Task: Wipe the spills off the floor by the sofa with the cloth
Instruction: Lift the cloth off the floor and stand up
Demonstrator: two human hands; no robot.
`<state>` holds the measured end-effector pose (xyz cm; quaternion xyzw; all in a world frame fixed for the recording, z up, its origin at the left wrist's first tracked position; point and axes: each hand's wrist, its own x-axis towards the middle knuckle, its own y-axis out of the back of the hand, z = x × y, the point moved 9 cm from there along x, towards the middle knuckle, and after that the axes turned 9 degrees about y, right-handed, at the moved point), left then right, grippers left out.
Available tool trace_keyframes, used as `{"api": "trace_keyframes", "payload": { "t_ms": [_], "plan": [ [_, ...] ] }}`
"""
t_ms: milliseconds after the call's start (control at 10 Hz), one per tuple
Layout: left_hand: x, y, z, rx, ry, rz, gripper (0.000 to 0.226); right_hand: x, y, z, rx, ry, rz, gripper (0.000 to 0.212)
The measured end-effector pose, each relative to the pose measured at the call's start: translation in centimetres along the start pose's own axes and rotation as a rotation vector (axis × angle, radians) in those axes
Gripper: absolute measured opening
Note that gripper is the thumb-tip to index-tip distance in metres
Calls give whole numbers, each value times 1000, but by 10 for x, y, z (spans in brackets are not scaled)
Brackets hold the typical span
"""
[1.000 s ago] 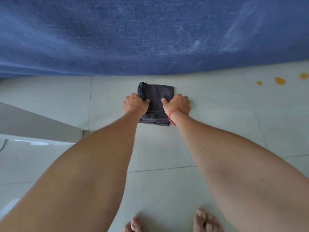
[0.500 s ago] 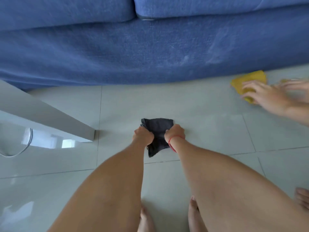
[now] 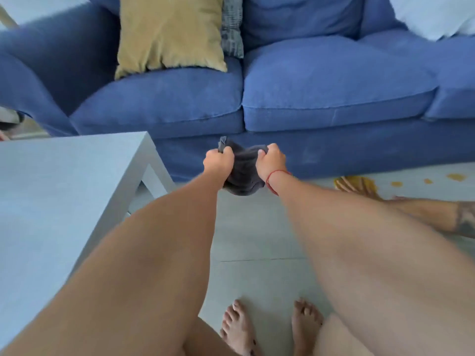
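Both hands, left (image 3: 218, 161) and right (image 3: 271, 160), clutch one dark grey cloth (image 3: 243, 176), bunched and sagging before the sofa (image 3: 334, 86); four orange spills (image 3: 456, 177) lie at its foot.

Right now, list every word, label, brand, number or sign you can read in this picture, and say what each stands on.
None: no readable text shows anywhere.
The dark cloth, held between the left hand and right hand, is plain.
The blue sofa, yellow cushion and grey table bear no label.
The patterned cushion behind shows only a blurred weave.
A dark mark on another person's forearm is a tattoo, too blurred to read.
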<state>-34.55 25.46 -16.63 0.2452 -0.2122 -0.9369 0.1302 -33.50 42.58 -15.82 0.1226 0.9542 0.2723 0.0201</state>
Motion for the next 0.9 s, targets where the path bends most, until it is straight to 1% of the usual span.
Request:
{"api": "trace_keyframes", "payload": {
  "t_ms": [100, 200, 300, 400, 500, 600, 700, 800, 900],
  "plan": [
    [-27, 48, 22, -12, -55, 48, 42, -21, 10, -58, 21, 89, -24, 26],
    [-47, 99, 23, 16, -80, 113, 45, -45, 5, -108, 19, 183, -48, 19],
    [-64, 158, 10, 36, -89, 191, 49, -71, -17, -151, 48, 257, -91, 22],
    [-84, 228, -13, 33, -49, 273, 51, -103, -54, -193, 76, 318, -168, 27],
    [-110, 300, -45, 26, -9, 404, 54, -141, -98, -235, 100, 372, -271, 29],
    [-133, 361, -84, 24, 50, 524, 52, -184, -142, -271, 102, 414, -417, 33],
    [-149, 402, -118, 44, 126, 595, 52, -217, -181, -293, 85, 423, -533, 34],
    [-158, 414, -150, 190, 311, 542, 57, -238, -204, -286, -58, 365, -672, 33],
    [-158, 421, -169, 445, 438, 562, 71, -220, -186, -309, -46, 450, -552, 33]
  ]
}}
